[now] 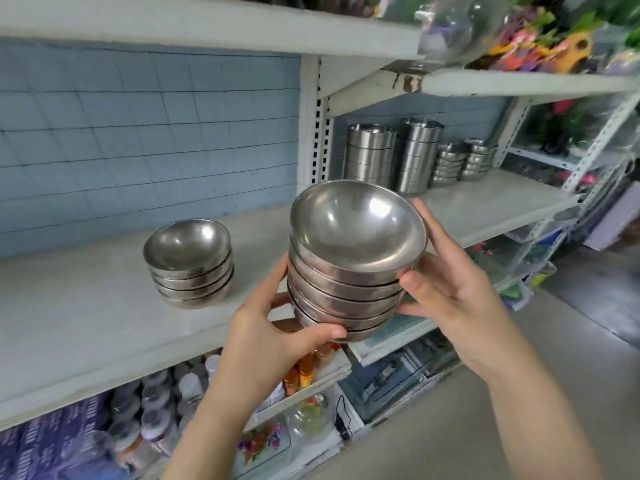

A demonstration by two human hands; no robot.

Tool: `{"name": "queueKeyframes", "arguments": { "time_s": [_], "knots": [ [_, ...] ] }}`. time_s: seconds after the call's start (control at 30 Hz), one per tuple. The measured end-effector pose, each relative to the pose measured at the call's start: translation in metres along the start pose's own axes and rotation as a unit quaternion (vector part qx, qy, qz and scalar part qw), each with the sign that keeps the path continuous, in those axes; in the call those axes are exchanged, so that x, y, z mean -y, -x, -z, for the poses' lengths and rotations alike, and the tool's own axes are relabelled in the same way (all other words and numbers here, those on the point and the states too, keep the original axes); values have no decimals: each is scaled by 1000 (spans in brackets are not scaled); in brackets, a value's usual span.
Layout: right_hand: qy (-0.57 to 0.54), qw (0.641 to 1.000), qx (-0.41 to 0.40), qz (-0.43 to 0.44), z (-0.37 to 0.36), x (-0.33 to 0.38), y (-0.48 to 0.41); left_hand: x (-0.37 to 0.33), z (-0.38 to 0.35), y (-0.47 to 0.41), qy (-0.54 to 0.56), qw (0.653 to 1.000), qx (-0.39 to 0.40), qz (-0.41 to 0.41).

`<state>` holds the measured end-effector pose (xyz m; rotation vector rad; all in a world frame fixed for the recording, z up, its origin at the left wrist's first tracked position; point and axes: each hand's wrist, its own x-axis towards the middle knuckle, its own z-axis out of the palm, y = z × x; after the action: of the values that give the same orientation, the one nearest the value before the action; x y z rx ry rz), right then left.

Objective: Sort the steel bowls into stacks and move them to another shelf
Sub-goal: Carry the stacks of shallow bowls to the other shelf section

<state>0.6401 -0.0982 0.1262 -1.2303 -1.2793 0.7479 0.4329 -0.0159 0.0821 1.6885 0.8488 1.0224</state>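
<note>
I hold a stack of several steel bowls (353, 258) in the air in front of the shelves, tilted toward the left. My left hand (273, 337) grips the stack from below and the left side, thumb curled under the lowest bowl. My right hand (446, 289) grips its right side, thumb on the upper rim. A second, shorter stack of steel bowls (188, 261) stands on the white left shelf (86, 306). On the right shelf (485, 202) stand two small stacks of steel bowls (462, 162).
Two tall stacks of steel cups (394, 154) stand at the back of the right shelf. Bottles and jars (156, 403) fill the shelf below. Artificial flowers (554, 36) and a glass globe lie on the top shelf. Grey floor lies to the right.
</note>
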Motion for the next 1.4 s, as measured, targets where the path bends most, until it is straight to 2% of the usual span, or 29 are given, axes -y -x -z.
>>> {"name": "queueKeyframes", "arguments": {
  "time_s": [0.27, 0.6, 0.8, 1.1, 1.23, 1.4],
  "knots": [
    [-6, 998, -59, -30, 118, -25, 6, -5, -119, -48, 4, 998, 69, 3],
    [-27, 992, -116, -37, 224, -70, -50, 8, -226, -148, 20, 993, 115, 13],
    [54, 984, -164, -44, 296, -93, -92, 19, -300, -226, 51, 986, 158, 12],
    [46, 972, -216, -81, 431, -143, -133, 28, -438, -321, 39, 974, 222, 0],
    [35, 976, -198, -80, 503, -169, -154, 30, -505, -352, 48, 976, 213, 4],
    [19, 991, -109, -74, 593, -176, -181, 25, -581, -380, 65, 984, 163, 14]
  ]
}}
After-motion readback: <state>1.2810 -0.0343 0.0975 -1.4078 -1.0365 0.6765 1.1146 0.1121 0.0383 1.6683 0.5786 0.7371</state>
